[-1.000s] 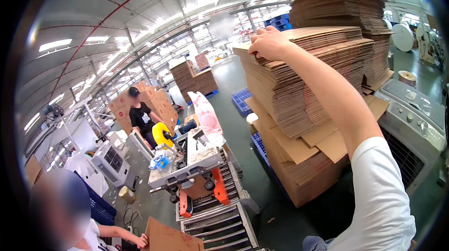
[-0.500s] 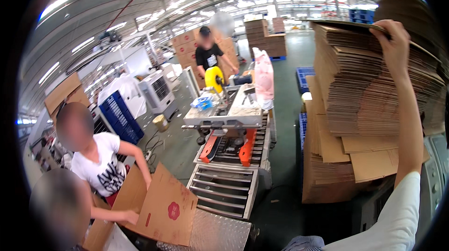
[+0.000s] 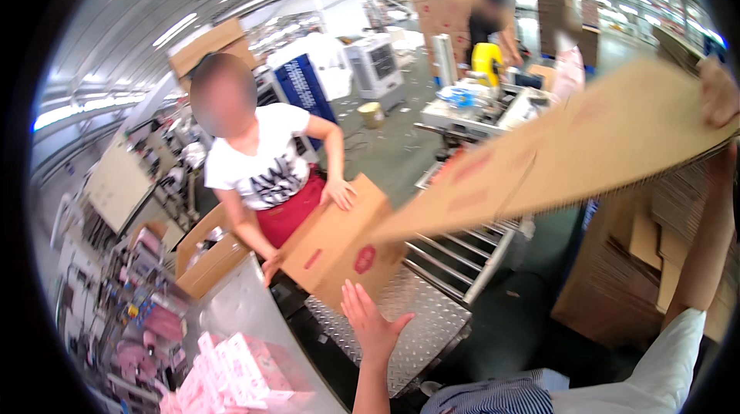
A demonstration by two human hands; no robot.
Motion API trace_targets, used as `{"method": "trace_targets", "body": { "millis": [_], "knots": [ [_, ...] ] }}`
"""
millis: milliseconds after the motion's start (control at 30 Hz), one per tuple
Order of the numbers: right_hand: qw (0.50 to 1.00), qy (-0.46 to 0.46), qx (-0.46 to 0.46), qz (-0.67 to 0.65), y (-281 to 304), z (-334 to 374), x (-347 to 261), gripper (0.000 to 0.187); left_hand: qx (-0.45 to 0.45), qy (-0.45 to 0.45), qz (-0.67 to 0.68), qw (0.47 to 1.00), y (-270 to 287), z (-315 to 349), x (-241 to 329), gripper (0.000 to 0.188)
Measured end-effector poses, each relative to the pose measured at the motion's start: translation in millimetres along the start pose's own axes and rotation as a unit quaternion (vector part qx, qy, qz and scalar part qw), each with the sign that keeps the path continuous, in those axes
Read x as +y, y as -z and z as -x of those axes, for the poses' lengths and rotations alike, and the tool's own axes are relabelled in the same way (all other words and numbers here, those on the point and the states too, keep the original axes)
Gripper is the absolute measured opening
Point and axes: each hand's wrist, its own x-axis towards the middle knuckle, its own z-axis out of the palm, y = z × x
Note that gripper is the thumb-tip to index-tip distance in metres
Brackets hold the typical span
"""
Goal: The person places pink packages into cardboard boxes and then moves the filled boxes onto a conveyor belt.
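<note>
My right hand [image 3: 718,94], raised at the right edge, grips one end of a flattened cardboard box [image 3: 555,152]. The cardboard slants down to the left across the picture, somewhat blurred. My left hand [image 3: 374,325] is held up in the lower middle with fingers and thumb spread, holding nothing. Just beyond it, a brown carton [image 3: 339,244] with a red round mark stands by a metal tread plate [image 3: 408,321]. A co-worker in a white shirt [image 3: 270,152] has both hands on that carton. The cardboard's lower end overlaps the carton in view; whether they touch I cannot tell.
Pink and white packs [image 3: 231,371] lie on a metal table [image 3: 258,298] at lower left. A roller conveyor [image 3: 470,252] leads to a taping machine with a yellow wheel [image 3: 486,59]; a second person stands behind it. Stacked flat cardboard [image 3: 617,275] is at right.
My view has swung left and down. The flattened box has come off the stack in my right hand. My left hand has come into view. The co-worker's carton is now more closed on top.
</note>
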Motion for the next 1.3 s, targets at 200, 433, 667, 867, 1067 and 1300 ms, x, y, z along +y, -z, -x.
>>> {"method": "trace_targets", "body": {
  "millis": [200, 433, 667, 867, 1067, 1300],
  "knots": [
    [0.894, -0.32, 0.138, -0.283, -185.8, 75.5, 53.9, 0.046, 0.241, 0.134, -0.036, 0.96, 35.5, 12.3, -101.7, 0.073],
    [0.874, -0.443, 0.012, 0.2, -374.6, 210.8, 114.7, 0.014, -0.007, 0.035, -0.109, 0.993, 33.3, 49.0, -165.5, 0.026],
    [0.9, -0.219, -0.366, 0.088, -498.7, 179.4, -28.2, 0.045, -0.052, 0.054, -0.201, 0.977, 12.5, 36.7, -151.0, 0.049],
    [0.834, -0.225, -0.504, -0.025, -518.2, 154.5, -4.9, 0.072, -0.052, 0.012, -0.179, 0.982, 31.3, 71.5, -139.8, 0.029],
    [0.869, -0.145, -0.463, 0.092, -500.0, 137.8, 17.7, 0.096, -0.011, 0.012, -0.139, 0.99, 26.8, 96.8, -127.5, 0.02],
    [0.703, -0.344, -0.514, 0.351, -416.8, 242.0, 116.3, 0.026, -0.177, -0.046, 0.006, 0.983, 30.2, 38.1, -102.6, 0.027]
  ]
}}
